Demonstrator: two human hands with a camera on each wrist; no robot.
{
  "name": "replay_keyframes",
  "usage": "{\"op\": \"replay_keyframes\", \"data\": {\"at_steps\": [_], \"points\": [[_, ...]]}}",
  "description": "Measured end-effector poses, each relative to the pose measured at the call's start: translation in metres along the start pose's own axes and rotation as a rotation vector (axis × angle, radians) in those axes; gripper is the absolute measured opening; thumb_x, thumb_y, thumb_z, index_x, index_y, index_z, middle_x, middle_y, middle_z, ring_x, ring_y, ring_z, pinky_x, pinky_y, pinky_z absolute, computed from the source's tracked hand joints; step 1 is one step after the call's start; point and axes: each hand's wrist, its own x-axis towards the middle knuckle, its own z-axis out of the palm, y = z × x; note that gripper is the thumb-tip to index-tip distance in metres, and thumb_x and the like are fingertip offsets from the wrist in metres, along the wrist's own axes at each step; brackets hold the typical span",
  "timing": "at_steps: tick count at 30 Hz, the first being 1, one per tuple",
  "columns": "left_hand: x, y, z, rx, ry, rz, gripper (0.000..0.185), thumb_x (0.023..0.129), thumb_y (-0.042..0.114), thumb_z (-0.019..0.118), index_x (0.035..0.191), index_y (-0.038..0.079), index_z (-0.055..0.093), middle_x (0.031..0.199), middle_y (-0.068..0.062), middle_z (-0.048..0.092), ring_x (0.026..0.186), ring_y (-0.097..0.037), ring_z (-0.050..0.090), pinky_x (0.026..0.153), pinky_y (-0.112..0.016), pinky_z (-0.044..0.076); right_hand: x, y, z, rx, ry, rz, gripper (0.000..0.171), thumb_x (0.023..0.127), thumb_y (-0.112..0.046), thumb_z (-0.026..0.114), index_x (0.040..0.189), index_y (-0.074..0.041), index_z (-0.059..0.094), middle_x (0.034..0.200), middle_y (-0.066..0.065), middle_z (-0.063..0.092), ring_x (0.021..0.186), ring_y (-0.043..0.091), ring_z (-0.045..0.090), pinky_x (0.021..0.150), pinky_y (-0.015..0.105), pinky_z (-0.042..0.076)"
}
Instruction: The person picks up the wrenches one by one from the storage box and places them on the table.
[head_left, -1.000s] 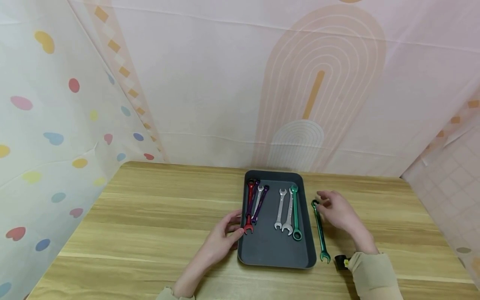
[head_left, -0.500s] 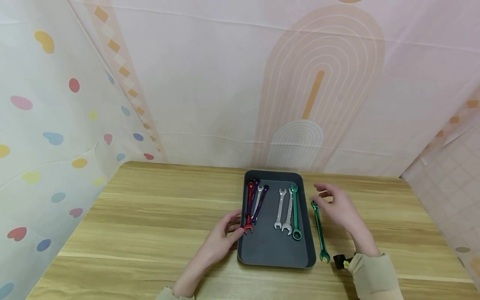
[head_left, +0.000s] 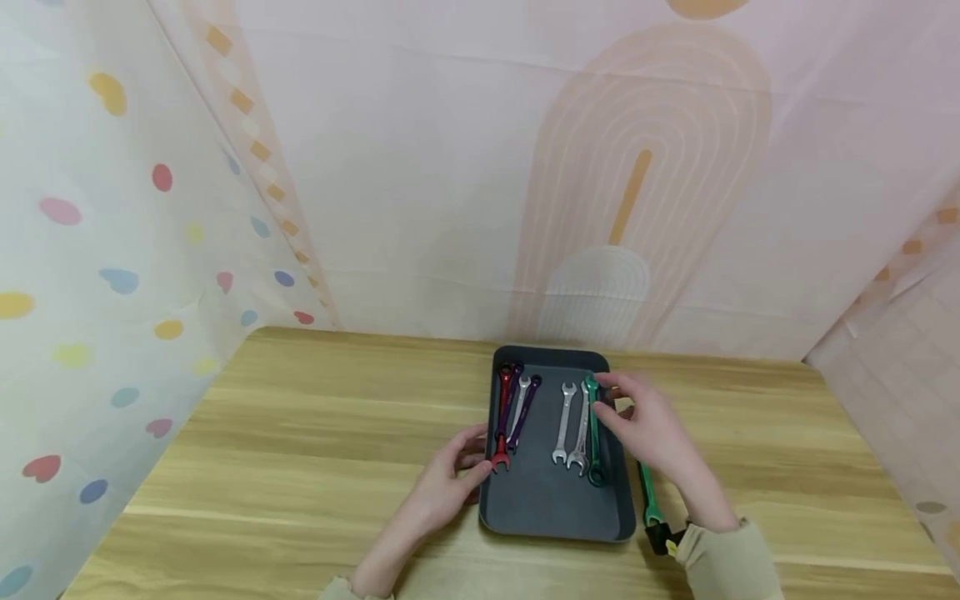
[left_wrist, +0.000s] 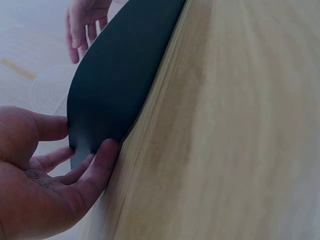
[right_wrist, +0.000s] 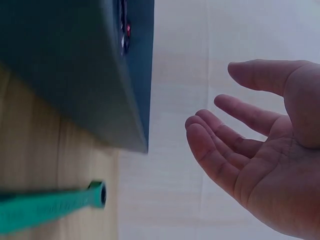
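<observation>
My left hand (head_left: 442, 487) rests at the left side of a dark grey tray (head_left: 551, 512). In the left wrist view its fingers touch the tray's outer wall (left_wrist: 115, 75), with the thumb at the rim. My right hand (head_left: 641, 425) hovers over the tray's right rim, by a green wrench (head_left: 595, 433) inside; the right wrist view shows nothing between its parted thumb and fingers. Beside that wrench lie two silver wrenches (head_left: 564, 425). A red wrench (head_left: 504, 408), two purple wrenches (head_left: 527, 408) and another silver wrench (head_left: 520, 404) lie at the tray's left.
Another green wrench (head_left: 648, 492) lies on the wooden table (head_left: 337, 417) right of the tray, partly hidden by my right hand and wrist camera (head_left: 658, 537). A patterned cloth (head_left: 420, 167) hangs behind the table.
My right hand has moved left, from above the green wrench on the table to over the tray's right rim. The head view has shifted slightly. My left hand stays at the tray.
</observation>
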Motion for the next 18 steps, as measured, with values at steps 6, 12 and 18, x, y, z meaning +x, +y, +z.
{"op": "replay_keyframes", "data": {"at_steps": [6,12,18], "points": [[0.001,-0.004,0.003,-0.001,0.0,0.0,0.052,0.104,0.005,0.061,0.154,0.002,0.048,0.144,-0.028,0.06,0.127,-0.039,0.064,0.086,-0.04,0.062,0.007,-0.017,0.013,-0.067,-0.093,-0.031,0.043,0.101,-0.015,0.07,0.141,-0.003,0.063,0.133,0.023,0.065,0.098,0.03,0.069,0.072,0.026,0.052],[0.004,-0.005,0.003,-0.006,0.003,0.005,0.052,0.104,0.005,0.061,0.154,0.002,0.048,0.144,-0.027,0.06,0.127,-0.039,0.064,0.086,-0.04,0.062,0.021,-0.028,0.025,-0.086,-0.144,-0.052,0.046,0.102,-0.018,0.068,0.144,-0.003,0.06,0.137,0.021,0.063,0.114,0.036,0.066,0.076,0.03,0.052],[0.007,-0.005,0.004,-0.034,-0.01,-0.02,0.051,0.105,0.007,0.06,0.155,0.004,0.047,0.145,-0.027,0.059,0.128,-0.038,0.064,0.076,-0.037,0.061,0.034,-0.031,0.033,-0.08,-0.16,-0.061,0.044,0.102,-0.019,0.068,0.144,-0.004,0.061,0.14,0.02,0.063,0.123,0.04,0.066,0.092,0.048,0.059]]}}
